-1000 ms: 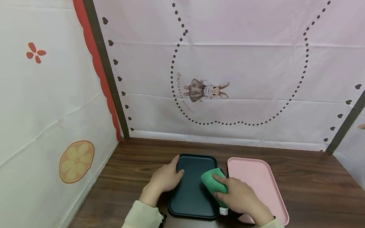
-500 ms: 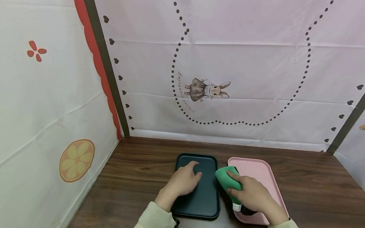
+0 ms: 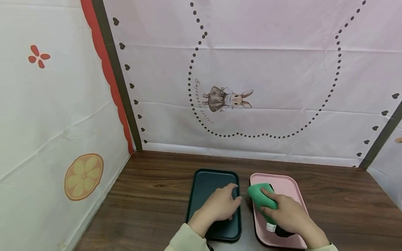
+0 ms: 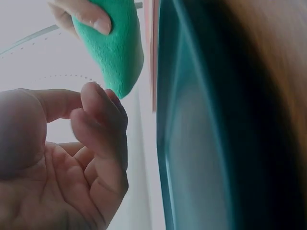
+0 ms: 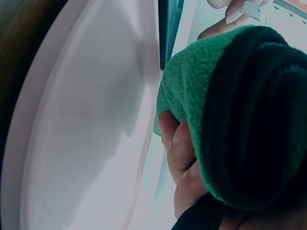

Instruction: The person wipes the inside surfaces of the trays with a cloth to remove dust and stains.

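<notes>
The fingers of your left hand (image 3: 219,205) are loosely bent with nothing between them, over the smooth, dark teal, round-cornered rectangular tray (image 3: 205,187) on the brown wood-grain bench (image 3: 150,205). Right of it, the rolled green-and-black terry cloth (image 3: 262,199) is above the smooth pink rectangular tray (image 3: 285,183), clamped by the fingers of your right hand (image 3: 290,214).
</notes>
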The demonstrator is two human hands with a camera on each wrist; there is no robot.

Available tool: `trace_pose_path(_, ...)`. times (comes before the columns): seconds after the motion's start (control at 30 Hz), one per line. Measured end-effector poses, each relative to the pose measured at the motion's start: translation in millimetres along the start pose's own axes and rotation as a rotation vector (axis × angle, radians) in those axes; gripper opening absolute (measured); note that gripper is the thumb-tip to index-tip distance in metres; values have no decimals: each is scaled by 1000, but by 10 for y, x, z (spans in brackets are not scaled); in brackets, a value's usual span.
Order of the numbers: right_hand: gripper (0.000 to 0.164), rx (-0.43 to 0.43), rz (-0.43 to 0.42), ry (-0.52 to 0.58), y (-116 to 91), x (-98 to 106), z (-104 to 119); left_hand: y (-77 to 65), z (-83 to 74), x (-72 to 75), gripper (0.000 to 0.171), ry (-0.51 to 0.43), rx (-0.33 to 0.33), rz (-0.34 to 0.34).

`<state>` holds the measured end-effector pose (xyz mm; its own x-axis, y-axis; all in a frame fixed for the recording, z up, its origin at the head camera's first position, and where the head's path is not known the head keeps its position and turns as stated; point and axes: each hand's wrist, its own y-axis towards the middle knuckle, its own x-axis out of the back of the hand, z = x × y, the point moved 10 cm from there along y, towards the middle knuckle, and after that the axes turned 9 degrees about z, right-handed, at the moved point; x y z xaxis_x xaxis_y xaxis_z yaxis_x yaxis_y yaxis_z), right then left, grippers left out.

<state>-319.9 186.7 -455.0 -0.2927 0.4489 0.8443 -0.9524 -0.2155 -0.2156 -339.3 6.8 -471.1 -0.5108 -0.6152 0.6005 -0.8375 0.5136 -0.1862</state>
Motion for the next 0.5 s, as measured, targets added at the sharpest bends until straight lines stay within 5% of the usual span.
trace_pose_path(0.5,66,-78,26,22,-112,47,-313,120,-236,-408,56,-44,15,42)
